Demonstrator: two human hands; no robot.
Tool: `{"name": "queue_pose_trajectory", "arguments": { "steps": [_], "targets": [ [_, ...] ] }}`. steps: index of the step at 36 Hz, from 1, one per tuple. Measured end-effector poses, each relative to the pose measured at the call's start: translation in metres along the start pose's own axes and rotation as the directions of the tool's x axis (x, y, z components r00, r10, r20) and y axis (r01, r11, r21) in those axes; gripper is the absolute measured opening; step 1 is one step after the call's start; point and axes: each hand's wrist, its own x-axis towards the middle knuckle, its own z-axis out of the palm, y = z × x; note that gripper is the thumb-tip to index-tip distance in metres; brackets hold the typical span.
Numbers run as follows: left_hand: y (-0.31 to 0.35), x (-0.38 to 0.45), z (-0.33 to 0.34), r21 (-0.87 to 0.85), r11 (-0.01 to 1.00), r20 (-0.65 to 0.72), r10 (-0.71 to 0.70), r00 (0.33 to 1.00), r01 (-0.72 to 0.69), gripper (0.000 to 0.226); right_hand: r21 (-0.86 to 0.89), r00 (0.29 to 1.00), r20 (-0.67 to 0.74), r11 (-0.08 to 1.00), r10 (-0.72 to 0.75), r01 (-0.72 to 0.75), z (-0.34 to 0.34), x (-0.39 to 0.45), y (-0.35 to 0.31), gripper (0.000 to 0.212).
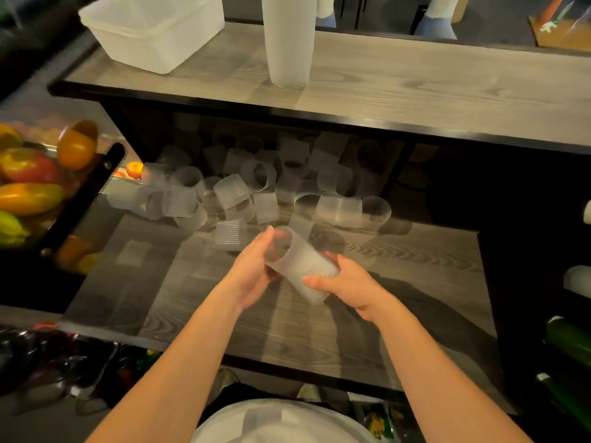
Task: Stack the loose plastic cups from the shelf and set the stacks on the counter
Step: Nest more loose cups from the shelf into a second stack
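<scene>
Both hands hold a short stack of cups over the shelf, low in the middle of the frame.

The left hand curls its fingers around the open mouth end of the held stack, and the right hand wraps the closed base end, likely so the nested cups can be pressed together from both ends. The stack's long axis runs diagonally, its mouth pointing to the upper left of the frame and its base to the lower right, tilted rather than upright. Just above it in the frame, the loose cups lie scattered on the shelf, mostly on their sides. A tall finished stack stands upright on the desk at the top of the frame, beside a white tub.
</scene>
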Motion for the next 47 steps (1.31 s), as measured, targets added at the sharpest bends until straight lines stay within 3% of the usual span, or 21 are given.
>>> {"name": "queue_pose_trajectory", "arguments": {
  "steps": [4, 6, 8, 9, 11, 13, 14, 17, 20, 22, 25, 29, 33, 35, 38, 42, 47],
  "targets": [
    [0.003, -0.001, -0.005, 0.291, 0.957, -0.089, 0.024, 0.996, 0.003, 0.043, -0.014, 0.992, 0.088, 0.996, -0.086, 0.088, 0.001, 0.002, -0.004, 0.062],
    [0.002, 0.001, -0.008, 0.555, 0.832, -0.066, 0.052, 0.996, -0.006, 0.043, -0.054, 0.987, 0.118, 0.992, -0.110, 0.117, 0.005, 0.004, -0.007, 0.076],
    [0.001, 0.000, -0.006, 0.698, 0.715, -0.074, 0.122, 0.990, -0.037, 0.036, -0.124, 0.984, 0.133, 0.984, -0.115, 0.131, 0.010, 0.006, -0.010, 0.092],
    [0.001, 0.000, -0.007, 0.752, 0.656, -0.111, 0.222, 0.969, -0.064, 0.034, -0.141, 0.986, 0.126, 0.982, -0.109, 0.127, 0.012, 0.008, -0.010, 0.094],
    [0.004, 0.000, -0.015, 0.821, 0.566, -0.224, 0.448, 0.866, -0.080, 0.032, -0.125, 0.992, 0.092, 0.987, -0.092, 0.103, 0.016, 0.012, -0.011, 0.094],
    [0.004, 0.009, -0.035, 0.895, 0.444, -0.257, 0.587, 0.768, -0.040, 0.049, -0.124, 0.996, 0.059, 0.990, -0.063, 0.070, 0.020, 0.016, -0.011, 0.100],
    [0.005, 0.016, -0.048, 0.944, 0.331, -0.207, 0.606, 0.768, -0.007, 0.062, -0.122, 0.998, 0.048, 0.991, -0.051, 0.057, 0.023, 0.016, -0.012, 0.099],
    [0.005, 0.042, -0.081, 1.000, 0.008, -0.026, 0.473, 0.881, 0.025, 0.090, -0.089, 0.999, 0.030, 0.995, -0.030, 0.033, 0.031, 0.018, -0.014, 0.094],
    [0.004, 0.057, -0.098, 0.979, -0.179, -0.013, 0.433, 0.901, 0.099, 0.087, -0.074, 1.000, 0.003, 0.997, -0.005, 0.005, 0.038, 0.024, -0.016, 0.098],
    [0.010, 0.059, -0.100, 0.967, -0.216, -0.035, 0.419, 0.907, 0.137, 0.074, -0.053, 0.999, -0.026, 0.998, 0.020, -0.021, 0.043, 0.028, -0.017, 0.103],
    [0.023, 0.059, -0.110, 0.992, -0.106, -0.034, 0.312, 0.950, 0.071, 0.069, -0.034, 0.998, -0.056, 0.999, 0.024, -0.026, 0.050, 0.033, -0.019, 0.101],
    [0.046, 0.033, -0.131, 0.894, 0.417, 0.123, 0.128, 0.984, -0.166, 0.068, -0.048, 0.995, -0.098, 0.999, -0.002, -0.002, 0.059, 0.041, -0.029, 0.107],
    [0.062, 0.013, -0.145, 0.667, 0.705, 0.330, 0.012, 0.944, -0.242, 0.051, -0.257, 0.999, 0.017, 0.965, -0.038, 0.041, 0.066, 0.041, -0.050, 0.084],
    [0.064, 0.011, -0.149, 0.529, 0.818, 0.357, 0.029, 0.934, -0.227, 0.054, -0.405, 0.994, 0.105, 0.912, -0.022, 0.063, 0.072, 0.040, -0.061, 0.085],
    [0.057, 0.011, -0.143, 0.413, 0.887, 0.340, 0.060, 0.939, -0.206, 0.059, -0.482, 0.992, 0.126, 0.872, -0.030, 0.087, 0.081, 0.043, -0.070, 0.091],
    [0.037, 0.009, -0.125, 0.385, 0.896, 0.236, 0.136, 0.962, -0.221, 0.033, -0.450, 0.999, 0.016, 0.892, -0.052, 0.054, 0.088, 0.045, -0.071, 0.096],
    [0.037, 0.014, -0.111, 0.427, 0.880, 0.282, 0.090, 0.955, -0.209, 0.035, -0.473, 0.999, -0.001, 0.881, -0.042, 0.037, 0.089, 0.039, -0.066, 0.097]
  ]
}}
